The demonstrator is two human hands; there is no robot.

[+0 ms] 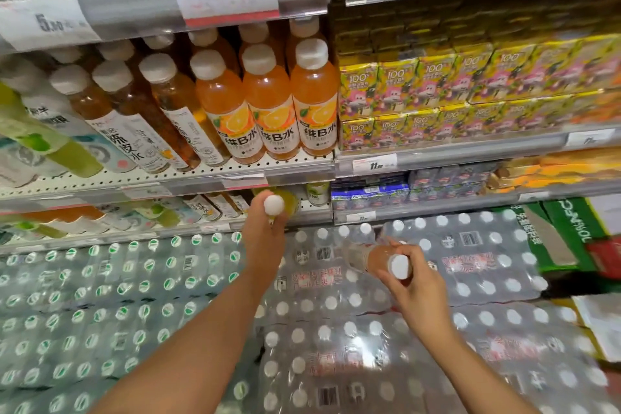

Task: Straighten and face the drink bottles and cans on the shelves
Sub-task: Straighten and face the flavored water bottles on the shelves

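1. At centre frame, the left hand (265, 239) reaches to the lower shelf (312, 217), fingers curled round a yellow-green bottle (285, 203) whose white cap points at the camera, apparently to seat it in its row.
2. Right of centre, the right hand (415, 282) grips a peach-coloured bottle (386, 260) near its cap, held over shrink-wrapped water packs (336, 329), seemingly waiting its turn.
3. In the upper middle, orange bottles (272, 104) stand upright, labels forward, already faced.
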